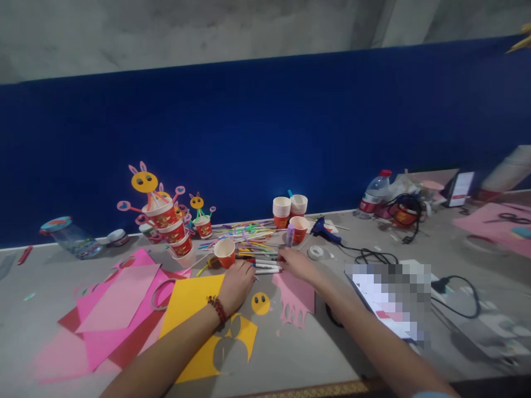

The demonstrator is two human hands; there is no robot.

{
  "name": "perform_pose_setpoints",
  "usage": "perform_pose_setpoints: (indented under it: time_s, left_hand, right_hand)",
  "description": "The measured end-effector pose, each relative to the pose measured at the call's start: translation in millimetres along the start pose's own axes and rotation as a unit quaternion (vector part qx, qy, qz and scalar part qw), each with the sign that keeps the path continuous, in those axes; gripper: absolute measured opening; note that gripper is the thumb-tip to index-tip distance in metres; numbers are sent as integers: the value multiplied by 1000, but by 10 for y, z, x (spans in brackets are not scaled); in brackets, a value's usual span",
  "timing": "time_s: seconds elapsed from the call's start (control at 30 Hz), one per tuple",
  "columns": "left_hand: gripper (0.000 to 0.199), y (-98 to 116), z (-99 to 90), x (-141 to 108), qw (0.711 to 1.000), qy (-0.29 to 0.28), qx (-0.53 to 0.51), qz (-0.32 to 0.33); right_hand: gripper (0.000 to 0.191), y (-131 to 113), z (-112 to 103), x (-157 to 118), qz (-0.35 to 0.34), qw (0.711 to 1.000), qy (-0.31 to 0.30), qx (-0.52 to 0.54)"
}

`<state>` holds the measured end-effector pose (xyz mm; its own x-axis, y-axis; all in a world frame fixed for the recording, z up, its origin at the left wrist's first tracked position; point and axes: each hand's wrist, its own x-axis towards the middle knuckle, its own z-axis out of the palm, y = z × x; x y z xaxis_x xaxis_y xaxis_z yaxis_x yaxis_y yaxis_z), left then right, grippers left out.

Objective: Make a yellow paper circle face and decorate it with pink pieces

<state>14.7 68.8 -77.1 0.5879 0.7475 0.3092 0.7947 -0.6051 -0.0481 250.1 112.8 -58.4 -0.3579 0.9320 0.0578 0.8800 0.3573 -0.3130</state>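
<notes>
Several white markers (267, 267) with dark and coloured ends lie side by side between my two hands. My left hand (237, 284), wearing a beaded bracelet, has its curled fingers at the markers' left ends, above the yellow paper (186, 309). At their right ends is my right hand (296, 263), fingers bent inward and fingertips partly hidden. A purple-capped glue stick (290, 235) stands just behind the right hand. In front of the hands lies a yellow paper disc (260, 303) with two eyes. Cut pink paper (295, 298) lies beneath my right forearm.
Decorated cups (172, 232) are stacked at the left, behind pink sheets (120, 304). Coloured pipe cleaners (244, 236) and stacked paper cups (281, 210) are at the back. A blue glue gun (326, 231) trails a cord. A tablet (385, 304) lies right.
</notes>
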Motion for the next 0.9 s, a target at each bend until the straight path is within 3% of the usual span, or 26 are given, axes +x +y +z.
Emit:
perform_pose_setpoints:
  time_s: [0.33,0.53,0.73,0.83,0.9]
  left_hand:
    - [11,68,137,115,1000,-12,21,4]
    - [10,87,137,140,1000,2,28,7]
    - [10,22,152,204,999,41,8,-21]
    - [13,-4,50,207,996,78,-20,-47]
    - [25,-20,-70,190,992,101,-36,-62]
  right_hand:
    - [19,-126,-89,15,-18,997,-26,-71]
    - [17,-231,-102,177,-23,994,-32,-100]
    - [13,-200,-441,124,-37,998,14,-57]
    - [9,-164,-642,-68,-39,998,51,-19]
    - [4,-170,-710,-222,-53,993,66,82]
